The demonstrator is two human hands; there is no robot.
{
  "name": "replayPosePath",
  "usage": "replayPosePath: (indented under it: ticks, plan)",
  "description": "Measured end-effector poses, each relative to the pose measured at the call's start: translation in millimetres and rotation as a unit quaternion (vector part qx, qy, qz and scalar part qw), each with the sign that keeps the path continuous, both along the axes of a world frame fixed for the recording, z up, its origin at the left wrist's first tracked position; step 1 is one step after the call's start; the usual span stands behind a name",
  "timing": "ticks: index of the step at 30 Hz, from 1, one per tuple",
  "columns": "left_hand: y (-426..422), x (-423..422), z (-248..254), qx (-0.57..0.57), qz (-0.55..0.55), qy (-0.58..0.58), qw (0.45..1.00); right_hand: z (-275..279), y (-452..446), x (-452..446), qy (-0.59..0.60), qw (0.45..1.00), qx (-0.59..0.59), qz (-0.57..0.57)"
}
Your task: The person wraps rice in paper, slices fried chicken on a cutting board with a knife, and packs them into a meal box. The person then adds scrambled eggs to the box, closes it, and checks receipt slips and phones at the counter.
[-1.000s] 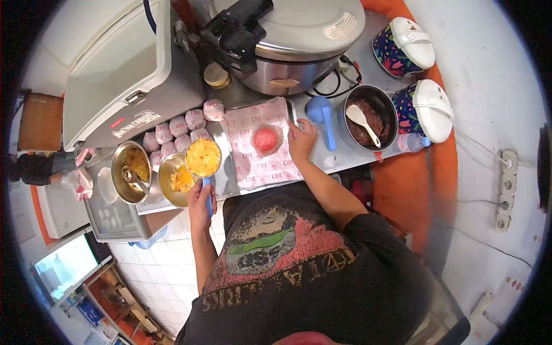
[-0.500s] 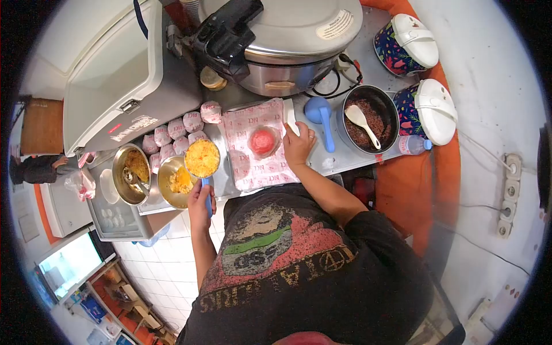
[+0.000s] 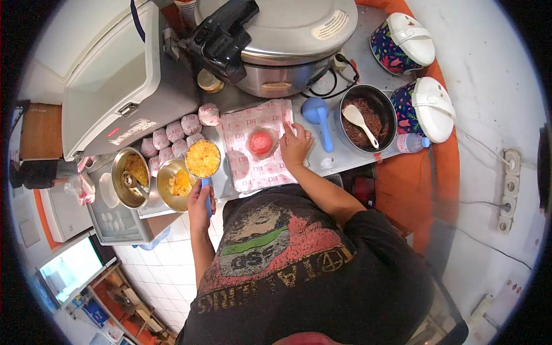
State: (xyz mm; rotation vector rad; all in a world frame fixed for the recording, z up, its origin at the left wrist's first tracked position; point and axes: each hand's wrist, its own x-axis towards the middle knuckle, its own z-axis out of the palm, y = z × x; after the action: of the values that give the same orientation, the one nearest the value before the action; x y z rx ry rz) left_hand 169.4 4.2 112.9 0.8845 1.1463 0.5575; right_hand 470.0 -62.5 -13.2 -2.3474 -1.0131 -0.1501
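Beside paper (image 3: 241, 168), left hand (image 3: 200, 200), gripped scoop (image 3: 206, 183) (filled)

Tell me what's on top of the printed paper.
On the printed paper sits a red round item with clear film around it; the right hand is at the paper's right edge. Whatever lies directly under the red round item is covered.
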Motion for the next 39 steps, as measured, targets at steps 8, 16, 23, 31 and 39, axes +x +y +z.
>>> replayPosePath:
  ticks: [8, 16, 23, 31, 39]
  plan:
    - [-4, -2, 0, 0.005, 0.013, -0.006, 1.000, 1, 8, -3, 0.041, 0.999, 0.009, -0.006]
    - [-9, -5, -3, 0.005, 0.011, -0.012, 1.000, -4, 34, 11, 0.112, 0.992, -0.010, -0.054]
    - [-13, -3, -4, 0.011, 0.004, -0.010, 1.000, -12, 49, 23, 0.207, 0.970, -0.036, -0.125]
    - [-16, -2, -6, 0.007, 0.003, -0.010, 1.000, -7, 31, -1, 0.121, 0.992, -0.001, -0.047]
    - [-15, -2, -9, 0.000, -0.001, -0.002, 1.000, -7, 25, -5, 0.108, 0.994, 0.015, 0.014]
